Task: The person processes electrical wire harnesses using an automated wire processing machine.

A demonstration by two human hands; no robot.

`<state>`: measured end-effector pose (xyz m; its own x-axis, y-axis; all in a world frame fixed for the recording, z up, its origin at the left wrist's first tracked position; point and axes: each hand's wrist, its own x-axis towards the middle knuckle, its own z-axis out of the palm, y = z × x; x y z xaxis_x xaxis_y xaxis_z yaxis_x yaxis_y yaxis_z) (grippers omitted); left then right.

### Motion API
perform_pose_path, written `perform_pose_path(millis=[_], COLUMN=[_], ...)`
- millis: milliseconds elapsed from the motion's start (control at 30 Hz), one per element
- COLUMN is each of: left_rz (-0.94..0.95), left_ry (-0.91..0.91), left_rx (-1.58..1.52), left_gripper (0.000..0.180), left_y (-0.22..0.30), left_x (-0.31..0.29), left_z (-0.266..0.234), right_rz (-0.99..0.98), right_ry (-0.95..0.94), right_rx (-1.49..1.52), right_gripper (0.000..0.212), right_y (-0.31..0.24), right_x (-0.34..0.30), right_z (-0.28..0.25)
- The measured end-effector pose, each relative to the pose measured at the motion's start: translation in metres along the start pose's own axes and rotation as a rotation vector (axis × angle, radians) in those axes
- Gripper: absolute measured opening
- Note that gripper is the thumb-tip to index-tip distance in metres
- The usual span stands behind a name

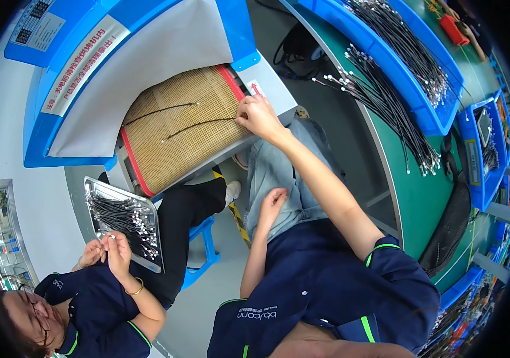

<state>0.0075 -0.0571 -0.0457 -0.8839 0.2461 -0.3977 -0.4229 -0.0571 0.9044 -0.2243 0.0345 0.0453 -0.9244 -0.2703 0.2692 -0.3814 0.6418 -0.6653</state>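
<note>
Tray (107,188) and bin (440,122) hold cables (120,218) (right hand (258,117) pinches black cable (204,123), left hand (272,207) empty).

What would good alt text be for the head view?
A person's bare right hand is at one end of a thin black cable on a tan mesh conveyor belt; their left hand is over faded blue jeans. At left, a co-worker in a navy shirt is by a rectangular silver metal tray of black cables.
</note>
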Motion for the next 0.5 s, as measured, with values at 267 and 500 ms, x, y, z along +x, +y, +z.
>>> perform_pose_path(millis=[267,500], left_rz=[-0.075,-0.067], left_ry=[-0.017,-0.037], left_rx=[-0.003,-0.003], left_gripper=[0.021,0.019], left_y=[0.002,0.003], left_x=[-0.004,-0.005], left_z=[0.002,0.033], right_rz=[0.065,0.081], right_ry=[-0.046,0.118], right_rx=[-0.094,0.060], right_gripper=[0.015,0.012], right_y=[-0.006,-0.013], right_x=[0.000,-0.047], right_z=[-0.008,-0.104])
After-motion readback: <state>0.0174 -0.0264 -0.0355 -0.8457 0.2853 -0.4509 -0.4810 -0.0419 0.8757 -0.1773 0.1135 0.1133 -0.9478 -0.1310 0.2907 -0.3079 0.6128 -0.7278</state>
